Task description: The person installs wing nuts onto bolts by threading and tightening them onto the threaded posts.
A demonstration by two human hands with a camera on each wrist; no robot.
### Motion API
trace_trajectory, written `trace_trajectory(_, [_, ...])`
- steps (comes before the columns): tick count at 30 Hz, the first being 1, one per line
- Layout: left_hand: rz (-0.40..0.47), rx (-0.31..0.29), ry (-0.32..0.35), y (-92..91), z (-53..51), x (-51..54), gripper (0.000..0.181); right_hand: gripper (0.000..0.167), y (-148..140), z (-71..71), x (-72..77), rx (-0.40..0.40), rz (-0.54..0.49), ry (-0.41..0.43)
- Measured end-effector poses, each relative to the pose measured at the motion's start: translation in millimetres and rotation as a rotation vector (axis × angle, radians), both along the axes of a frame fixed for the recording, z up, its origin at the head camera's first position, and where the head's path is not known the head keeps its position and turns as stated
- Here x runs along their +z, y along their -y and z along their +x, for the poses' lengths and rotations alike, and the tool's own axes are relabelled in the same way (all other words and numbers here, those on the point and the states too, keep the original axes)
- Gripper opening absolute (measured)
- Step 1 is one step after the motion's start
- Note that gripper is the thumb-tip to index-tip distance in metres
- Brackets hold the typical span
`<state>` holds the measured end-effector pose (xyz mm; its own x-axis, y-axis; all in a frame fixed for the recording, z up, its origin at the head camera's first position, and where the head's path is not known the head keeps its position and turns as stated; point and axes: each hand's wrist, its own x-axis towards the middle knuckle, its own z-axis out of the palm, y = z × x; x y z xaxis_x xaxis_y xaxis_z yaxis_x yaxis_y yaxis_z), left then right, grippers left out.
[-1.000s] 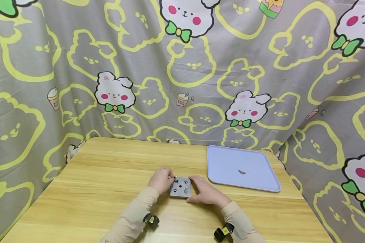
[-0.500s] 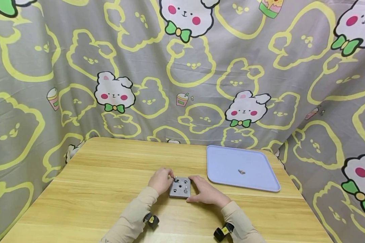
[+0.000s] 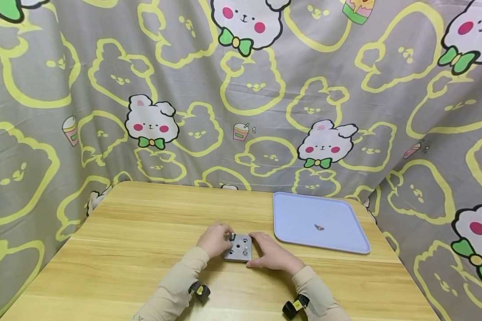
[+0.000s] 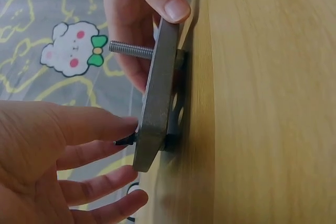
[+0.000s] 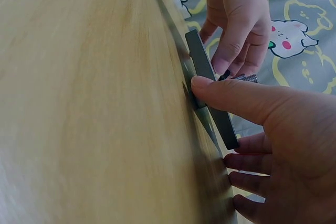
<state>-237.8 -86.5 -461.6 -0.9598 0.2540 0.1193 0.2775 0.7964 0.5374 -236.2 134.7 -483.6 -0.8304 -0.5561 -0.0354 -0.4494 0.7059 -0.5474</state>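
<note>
A grey square metal plate (image 3: 238, 253) with several holes lies on the table. A threaded bolt (image 4: 131, 50) stands up through it toward the right; the end of another shows at its far left corner. There my left hand (image 3: 214, 240) pinches a small black part (image 4: 125, 140) between thumb and index finger, against the plate's top face. It looks like a wing nut, but the fingers partly cover it. The other left fingers are loosely spread. My right hand (image 3: 275, 252) holds the plate by its right side, thumb on the near edge and fingers at the far corner.
A pale blue tray (image 3: 305, 238) lies at the back right with small metal pieces (image 3: 319, 227) on it. Wooden tabletop (image 3: 144, 249) surrounds the plate. A patterned curtain (image 3: 209, 147) hangs behind the table. Each wrist wears a black camera band (image 3: 201, 290).
My left hand has shifted slightly to the right, its fingers now further over the plate's far left corner. The right hand and the plate stay where they were.
</note>
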Motion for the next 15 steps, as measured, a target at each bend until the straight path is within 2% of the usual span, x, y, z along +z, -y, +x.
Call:
trace_trajectory(3, [-0.007,0.027,-0.012,0.3,-0.7,-1.6,0.017,0.094,0.1,-0.5,-0.2,0.000,0.000,-0.002])
trace_trajectory(6, [-0.023,0.083,-0.028,0.7,-1.1,-2.3,0.007,0.094,0.0,-1.2,0.2,0.000,0.003,-0.004])
trace_trajectory(11, [-0.057,0.159,-0.040,0.6,-0.3,-1.1,0.016,0.093,0.0,-1.0,1.2,0.006,-0.008,-0.013])
trace_trajectory(15, [-0.052,0.147,-0.045,0.7,0.5,0.8,0.014,0.093,0.1,-0.7,1.3,0.006,-0.013,-0.013])
